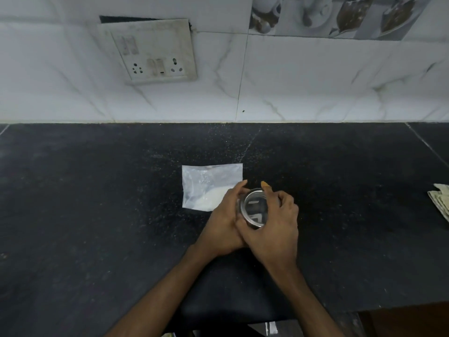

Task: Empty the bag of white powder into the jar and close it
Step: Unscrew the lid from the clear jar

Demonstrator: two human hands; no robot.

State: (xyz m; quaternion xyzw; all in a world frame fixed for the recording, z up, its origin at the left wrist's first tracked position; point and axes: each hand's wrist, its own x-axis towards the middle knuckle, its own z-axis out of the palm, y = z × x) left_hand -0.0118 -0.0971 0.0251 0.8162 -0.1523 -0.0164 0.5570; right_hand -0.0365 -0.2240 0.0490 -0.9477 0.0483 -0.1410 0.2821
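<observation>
shiny metal lid (pixel 254 207), clear plastic bag (pixel 209 186), speckled dark stone counter (pixel 97 203)

A dark speckled stone surface (pixel 97 215) is backed by white marble-patterned wall tiles (pixel 315 81). A stained switchboard (pixel 150 49) is mounted on them.

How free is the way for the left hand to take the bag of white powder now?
Probably yes: the bag of white powder lies flat on the counter right beside the left hand, nothing between them. That hand grips the jar, though, so it must let go first.
</observation>
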